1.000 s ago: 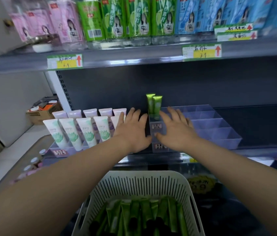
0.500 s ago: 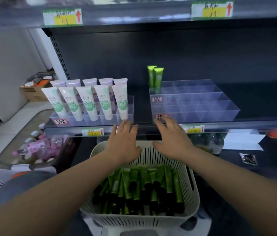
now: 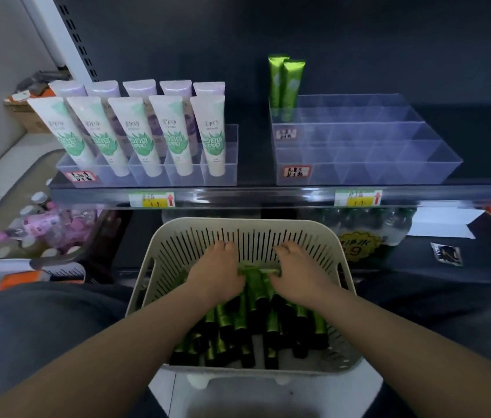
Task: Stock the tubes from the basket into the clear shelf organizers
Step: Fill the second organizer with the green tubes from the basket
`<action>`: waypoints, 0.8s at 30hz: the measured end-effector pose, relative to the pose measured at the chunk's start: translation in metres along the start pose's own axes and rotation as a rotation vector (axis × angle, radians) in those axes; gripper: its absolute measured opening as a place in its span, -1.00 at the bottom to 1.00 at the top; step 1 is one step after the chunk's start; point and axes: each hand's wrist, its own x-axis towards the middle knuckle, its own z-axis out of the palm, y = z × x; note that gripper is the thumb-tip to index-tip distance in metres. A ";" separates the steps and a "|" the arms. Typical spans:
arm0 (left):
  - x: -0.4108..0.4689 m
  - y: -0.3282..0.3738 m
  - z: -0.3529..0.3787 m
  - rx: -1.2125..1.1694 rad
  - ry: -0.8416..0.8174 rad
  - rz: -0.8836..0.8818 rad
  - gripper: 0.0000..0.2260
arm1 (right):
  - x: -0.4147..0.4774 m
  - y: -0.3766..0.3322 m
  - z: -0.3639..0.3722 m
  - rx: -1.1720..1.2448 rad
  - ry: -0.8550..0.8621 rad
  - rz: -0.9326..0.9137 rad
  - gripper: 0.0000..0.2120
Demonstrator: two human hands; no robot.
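My left hand (image 3: 217,276) is down in the basket (image 3: 178,245), fingers curled round the green tubes (image 3: 255,289) beneath it. They lie lengthwise away from me, black caps nearest me, flat ends under the fingertips. My right hand (image 3: 298,276) pinches a flat end by its thumb. Beyond it, the clear organizer (image 3: 389,164) holds two upright tubes (image 3: 286,82).

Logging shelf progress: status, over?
Left hand and right hand gripping green tubes in basket. Two stocked tubes standing in clear organizer, other slots unfilled. Path to shelf open.
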 end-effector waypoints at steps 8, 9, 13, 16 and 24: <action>0.033 -0.017 0.043 -0.020 -0.189 -0.102 -0.91 | 0.042 0.011 0.043 0.087 -0.136 0.066 -0.77; 0.038 -0.019 0.050 -0.030 -0.192 -0.118 -0.90 | 0.049 0.012 0.049 0.103 -0.160 0.077 -0.79; 0.059 -0.024 0.070 -0.062 -0.221 -0.207 -0.76 | 0.073 0.013 0.070 0.118 -0.255 0.125 -0.91; 0.076 -0.028 0.079 -0.071 -0.249 -0.228 -0.77 | 0.088 0.011 0.080 0.113 -0.307 0.157 -0.86; 0.118 -0.030 0.097 -0.028 -0.307 -0.204 -0.85 | 0.129 0.009 0.097 0.069 -0.352 0.246 -0.85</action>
